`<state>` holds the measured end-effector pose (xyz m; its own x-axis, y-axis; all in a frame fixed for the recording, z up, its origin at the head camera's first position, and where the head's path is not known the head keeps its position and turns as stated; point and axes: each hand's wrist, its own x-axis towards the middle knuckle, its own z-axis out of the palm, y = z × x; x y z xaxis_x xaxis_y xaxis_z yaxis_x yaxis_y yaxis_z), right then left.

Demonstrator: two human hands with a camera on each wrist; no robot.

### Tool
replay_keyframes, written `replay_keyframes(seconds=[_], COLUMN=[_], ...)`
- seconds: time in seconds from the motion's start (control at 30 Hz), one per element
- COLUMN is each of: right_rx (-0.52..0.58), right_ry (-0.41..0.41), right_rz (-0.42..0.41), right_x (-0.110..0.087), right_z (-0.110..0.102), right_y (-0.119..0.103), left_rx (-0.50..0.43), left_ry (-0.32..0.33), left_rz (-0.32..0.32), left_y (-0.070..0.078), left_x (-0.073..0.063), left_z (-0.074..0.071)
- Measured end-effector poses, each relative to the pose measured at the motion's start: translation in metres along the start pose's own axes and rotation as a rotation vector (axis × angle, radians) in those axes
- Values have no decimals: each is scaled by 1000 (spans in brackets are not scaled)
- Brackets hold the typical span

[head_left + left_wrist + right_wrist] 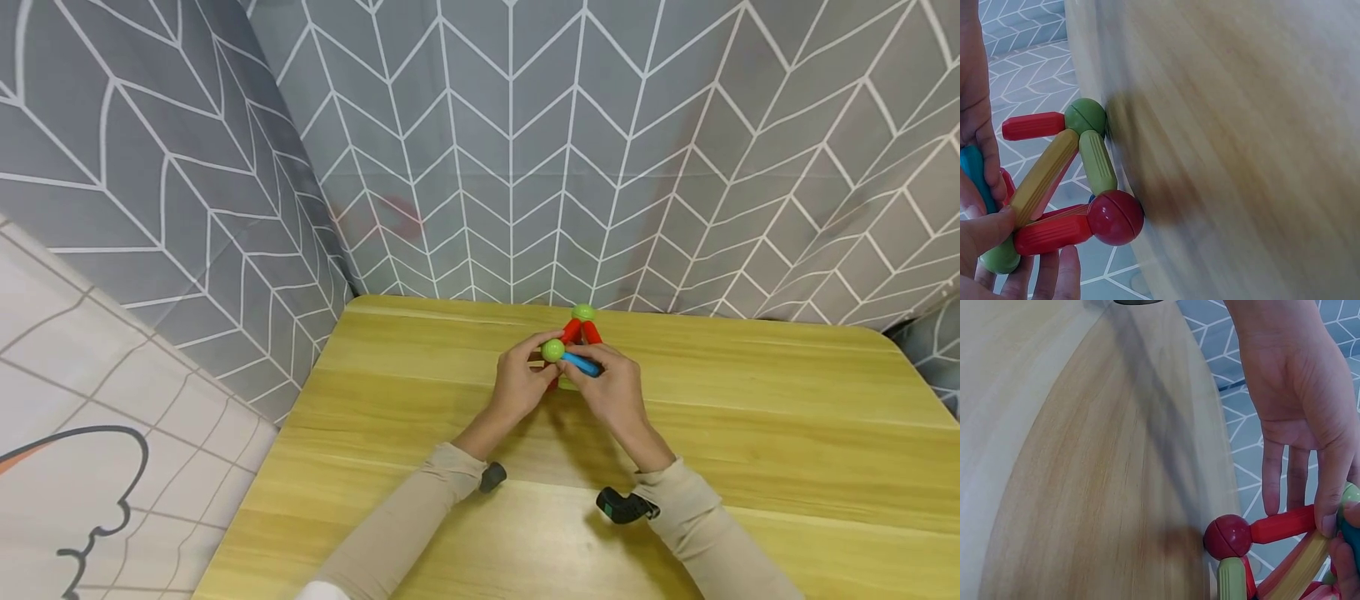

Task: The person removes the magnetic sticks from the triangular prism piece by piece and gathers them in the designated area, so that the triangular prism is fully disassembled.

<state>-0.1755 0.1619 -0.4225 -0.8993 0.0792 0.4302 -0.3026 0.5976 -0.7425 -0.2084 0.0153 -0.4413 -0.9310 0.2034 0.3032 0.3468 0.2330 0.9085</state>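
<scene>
A toy frame of coloured rods and balls stands near the table's back edge between the hands. My left hand grips its near corner, at a green ball; in the left wrist view the thumb lies against a yellow rod and fingers pass under a red rod. My right hand pinches a blue rod, whose end meets or nearly meets that green ball. Lower on the frame are a dark red ball and a light green rod. Another green ball sits at the back.
The wooden table ends at a grey chevron-patterned curtain just behind the frame. A second patterned cloth hangs along the left side. Black wrist devices hang below both sleeves.
</scene>
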Motion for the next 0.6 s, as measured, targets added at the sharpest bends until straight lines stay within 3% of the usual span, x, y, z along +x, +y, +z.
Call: replay_keyframes(seconds=[0.23,0.6], right_rx=[-6,-9], right_ry=[-8,-31], right_rz=[-24,61], right_x=[0,-1], right_z=[2,-1], right_y=[2,0], left_rx=[-7,11], left_ry=[0,-8], left_rz=[-12,-22], left_y=[0,0], left_x=[0,1], left_z=[-2,0])
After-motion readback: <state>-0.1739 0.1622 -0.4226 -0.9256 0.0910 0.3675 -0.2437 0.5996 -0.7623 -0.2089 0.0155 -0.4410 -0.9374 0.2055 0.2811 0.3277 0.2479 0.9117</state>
